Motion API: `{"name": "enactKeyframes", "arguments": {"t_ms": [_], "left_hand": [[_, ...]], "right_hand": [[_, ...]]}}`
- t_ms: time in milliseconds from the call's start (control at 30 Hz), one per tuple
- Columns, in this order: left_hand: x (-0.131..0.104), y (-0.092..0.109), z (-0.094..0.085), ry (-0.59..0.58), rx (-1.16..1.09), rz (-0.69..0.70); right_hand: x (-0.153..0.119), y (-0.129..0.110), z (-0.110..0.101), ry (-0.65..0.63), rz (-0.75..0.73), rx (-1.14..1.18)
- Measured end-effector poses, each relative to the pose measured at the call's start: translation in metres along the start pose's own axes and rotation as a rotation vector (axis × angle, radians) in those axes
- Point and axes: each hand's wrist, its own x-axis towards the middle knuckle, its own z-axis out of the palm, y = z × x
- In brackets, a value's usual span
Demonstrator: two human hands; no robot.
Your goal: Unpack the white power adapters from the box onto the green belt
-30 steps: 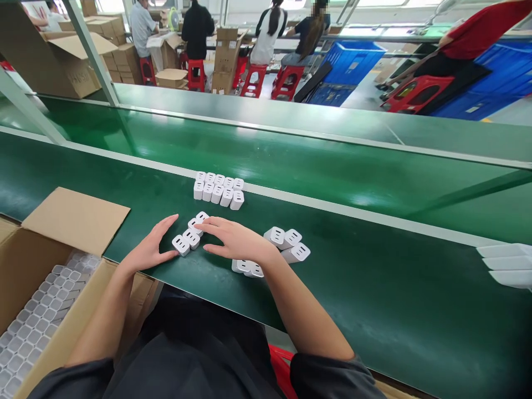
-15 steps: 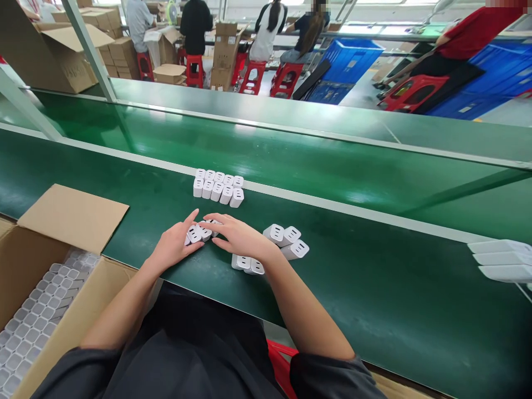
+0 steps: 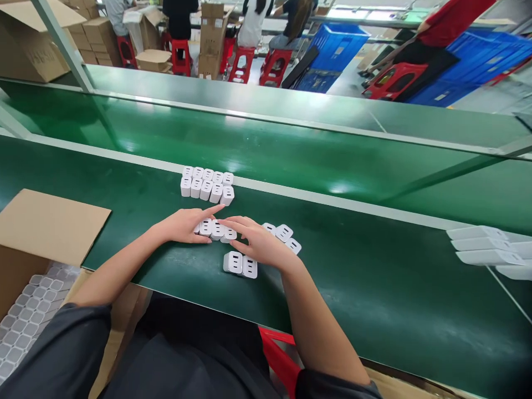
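Observation:
My left hand (image 3: 189,225) and my right hand (image 3: 255,238) rest at the two ends of a short row of white chargers (image 3: 216,229) on the green bench, fingers spread against them. Just beyond, a double row of white chargers (image 3: 206,189) stands upright by the bench's pale edge strip. Two chargers (image 3: 241,264) stand side by side nearer to me, below my right hand. Behind that hand lie a few loose chargers (image 3: 284,232), partly hidden by it.
An open carton (image 3: 70,291) holding many wrapped pieces is at the lower left, its flap (image 3: 54,226) over the bench (image 3: 374,288). More white chargers (image 3: 486,245) lie at the right. Beyond the green belt (image 3: 282,155), people sit on red stools near blue crates (image 3: 338,50).
The view has shifted. Both hands have moved right relative to the double row, along with the short row between them, where more chargers now show. My left forefinger now stretches over toward the right.

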Motion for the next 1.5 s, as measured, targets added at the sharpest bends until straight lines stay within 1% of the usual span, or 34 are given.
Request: {"name": "enactKeyframes", "arguments": {"t_ms": [100,167,300,400,600,1067,1400,1500], "left_hand": [[-0.004,-0.003,0.0,0.075,0.002,0.061],[-0.009,-0.006,-0.003,0.094,-0.001,0.063],[-0.014,-0.013,-0.01,0.027,0.033,-0.002],[-0.012,-0.015,-0.01,-0.006,0.064,-0.013],[-0.011,-0.015,-0.005,-0.015,0.071,-0.001],[-0.01,-0.012,-0.008,-0.03,0.081,0.014],[-0.011,-0.012,-0.009,-0.035,0.103,0.009],[-0.01,-0.008,-0.008,-0.004,0.13,0.033]], "right_hand": [[-0.001,0.004,-0.001,-0.002,0.022,0.061],[-0.002,0.006,0.0,0.005,0.047,0.074],[-0.003,0.01,0.004,0.031,0.064,0.06],[-0.003,0.011,0.007,0.05,0.063,0.041],[-0.002,0.012,0.012,0.067,0.039,-0.017],[-0.002,0.01,0.012,0.066,0.027,-0.058],[-0.002,0.008,0.01,0.044,0.037,-0.033],[-0.001,0.008,0.01,0.042,0.039,-0.017]]}}
